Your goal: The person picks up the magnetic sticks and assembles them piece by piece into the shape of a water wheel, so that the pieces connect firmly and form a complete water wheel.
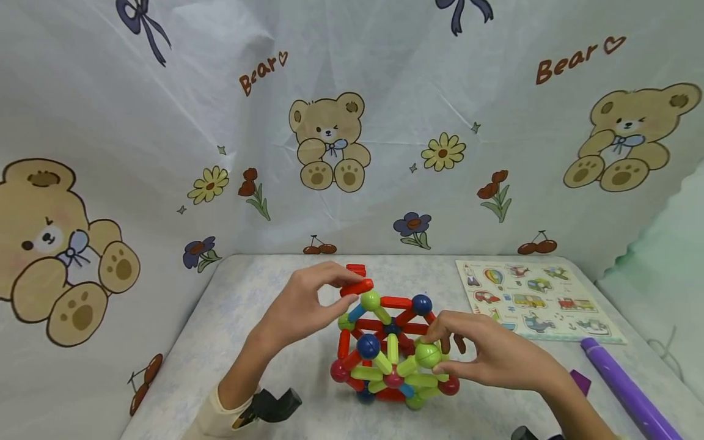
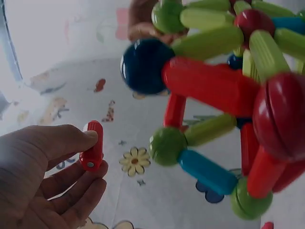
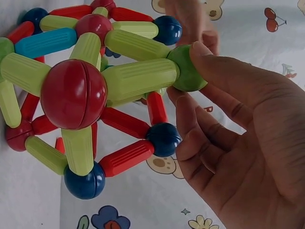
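Observation:
A cage-like structure of magnetic sticks and balls stands on the table, in red, blue and green. My left hand is at its upper left, pinching a red magnetic stick between thumb and fingers. In the left wrist view that stick is apart from the structure. At the right side, my right hand pinches a green ball by thumb and fingertips. This ball sits at the end of light green sticks joined to a red ball.
Behind the left hand lies another red stick. A picture board with vehicle drawings is at the back right. A purple tube and a small purple piece lie at the right. A bear-print sheet hangs behind the table.

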### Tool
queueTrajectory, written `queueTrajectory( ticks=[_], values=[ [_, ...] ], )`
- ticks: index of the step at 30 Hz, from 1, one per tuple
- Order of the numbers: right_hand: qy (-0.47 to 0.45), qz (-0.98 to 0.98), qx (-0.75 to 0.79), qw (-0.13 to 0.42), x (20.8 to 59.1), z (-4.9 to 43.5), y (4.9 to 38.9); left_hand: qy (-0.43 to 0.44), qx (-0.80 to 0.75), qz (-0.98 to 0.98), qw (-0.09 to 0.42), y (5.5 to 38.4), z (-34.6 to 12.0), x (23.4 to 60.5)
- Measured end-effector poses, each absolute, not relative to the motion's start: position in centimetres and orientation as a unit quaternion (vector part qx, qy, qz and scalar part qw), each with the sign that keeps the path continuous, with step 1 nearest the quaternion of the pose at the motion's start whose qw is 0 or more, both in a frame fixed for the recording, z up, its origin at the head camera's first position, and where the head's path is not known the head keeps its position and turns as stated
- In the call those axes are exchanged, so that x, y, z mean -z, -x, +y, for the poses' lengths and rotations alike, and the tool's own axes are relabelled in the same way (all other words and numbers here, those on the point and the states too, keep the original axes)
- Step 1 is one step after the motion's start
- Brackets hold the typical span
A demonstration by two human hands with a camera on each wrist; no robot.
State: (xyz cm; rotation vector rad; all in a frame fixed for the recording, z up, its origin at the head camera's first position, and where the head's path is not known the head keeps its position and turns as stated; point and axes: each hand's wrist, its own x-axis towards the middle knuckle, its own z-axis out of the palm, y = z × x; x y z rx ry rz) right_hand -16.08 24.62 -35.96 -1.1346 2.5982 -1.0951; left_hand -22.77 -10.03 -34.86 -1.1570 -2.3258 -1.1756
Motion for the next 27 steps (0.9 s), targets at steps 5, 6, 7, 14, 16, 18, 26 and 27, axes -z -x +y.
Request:
queueTrajectory(
  ticks=[5, 6, 7, 14, 16, 18, 26, 27],
  values=[
    [0.390, 0.845, 0.364, 0.042, 35.8, 24.8, 16.1, 0.446, 0.430, -0.777, 0.110, 20.2, -8.1, 34.6],
    [0.397, 0.841, 0.366, 0.037, 35.7, 24.9, 16.2, 0.453, 0.430, -0.775, 0.101, 19.8, -7.8, 34.6],
    [0.402, 0.837, 0.369, 0.033, 35.7, 24.9, 16.2, 0.458, 0.431, -0.772, 0.092, 19.6, -7.5, 34.7],
    [0.396, 0.838, 0.374, 0.028, 36.0, 25.3, 16.4, 0.475, 0.420, -0.772, 0.046, 18.8, -5.8, 35.9],
    [0.395, 0.839, 0.373, 0.029, 36.2, 25.3, 16.4, 0.472, 0.409, -0.780, 0.038, 18.7, -5.5, 36.1],
    [0.395, 0.839, 0.373, 0.029, 36.3, 25.3, 16.5, 0.469, 0.397, -0.788, 0.033, 18.7, -5.4, 36.2],
    [0.400, 0.836, 0.374, 0.030, 36.3, 25.4, 16.5, 0.473, 0.380, -0.794, 0.027, 18.8, -5.2, 36.4],
    [0.400, 0.836, 0.374, 0.029, 36.2, 25.4, 16.5, 0.474, 0.379, -0.795, 0.026, 18.8, -5.2, 36.4]
  ],
)
